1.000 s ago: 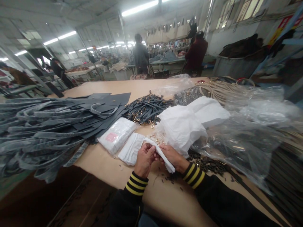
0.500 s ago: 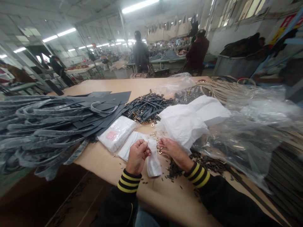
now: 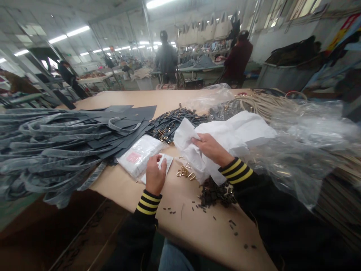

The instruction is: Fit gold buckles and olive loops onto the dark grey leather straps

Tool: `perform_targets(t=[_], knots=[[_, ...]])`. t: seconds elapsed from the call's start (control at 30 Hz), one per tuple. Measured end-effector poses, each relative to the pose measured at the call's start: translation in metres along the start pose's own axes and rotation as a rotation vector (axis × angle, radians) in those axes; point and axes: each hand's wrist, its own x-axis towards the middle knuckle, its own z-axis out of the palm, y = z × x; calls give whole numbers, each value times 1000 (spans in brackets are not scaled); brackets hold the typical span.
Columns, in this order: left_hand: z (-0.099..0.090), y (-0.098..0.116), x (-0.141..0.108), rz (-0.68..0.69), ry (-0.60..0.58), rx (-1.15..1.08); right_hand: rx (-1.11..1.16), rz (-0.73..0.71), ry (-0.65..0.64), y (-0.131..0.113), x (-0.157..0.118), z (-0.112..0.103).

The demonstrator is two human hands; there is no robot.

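Observation:
My right hand (image 3: 213, 148) pinches a thin, crumpled white sheet (image 3: 184, 131), tissue-like, raised in front of a larger pile of white sheets (image 3: 242, 130). At the folded white sheets (image 3: 168, 161), my left hand (image 3: 156, 175) has its thumb apart from its bent fingers. Whether it touches them is unclear. Beside that hand lies a clear plastic packet (image 3: 138, 156) of white material with a pink label. Between my hands, several gold-coloured metal buckles (image 3: 184, 172) rest on the brown table covering (image 3: 180, 222).
Dark straps with gold buckles (image 3: 169, 124) are heaped farther back. On the left lie grey strap bundles (image 3: 50, 150) and dark flat panels (image 3: 126, 116). Small dark pieces (image 3: 217, 192) sit near my right sleeve. Plastic bags (image 3: 296, 165) cover the right side. People stand in the background.
The small white piece at my left hand is gone from there, and that hand has moved left to the folded sheets. My right hand has risen and taken hold of a white sheet.

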Motion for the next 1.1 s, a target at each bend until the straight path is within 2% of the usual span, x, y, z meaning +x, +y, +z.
perform_targets(t=[0.07, 0.17, 0.3, 0.47, 0.67, 0.77, 0.87, 0.97, 1.03, 1.1], knots=[[1, -14, -6, 1, -51, 141, 108, 29, -12, 1, 6, -4], [4, -21, -14, -13, -120, 341, 295, 93, 9, 2, 10, -6], [9, -15, -16, -3, -156, 533, 379, 128, 10, 0, 14, -9], [13, -8, -13, 43, -202, 661, 552, 198, -45, -10, 16, -10], [18, -1, -14, 86, -265, 687, 667, 168, -12, -14, 18, -16], [24, 4, -22, 150, -322, 638, 735, 175, 16, -11, 16, -22], [30, 5, -31, 194, -368, 570, 695, 168, 74, -8, 13, -32], [29, 2, -35, 155, -353, 521, 575, 157, 140, -4, 11, -50], [26, -1, -32, 95, -328, 508, 526, 162, 177, 1, 10, -69], [23, -5, -29, 46, -331, 493, 496, 154, 272, 10, 7, -91]])
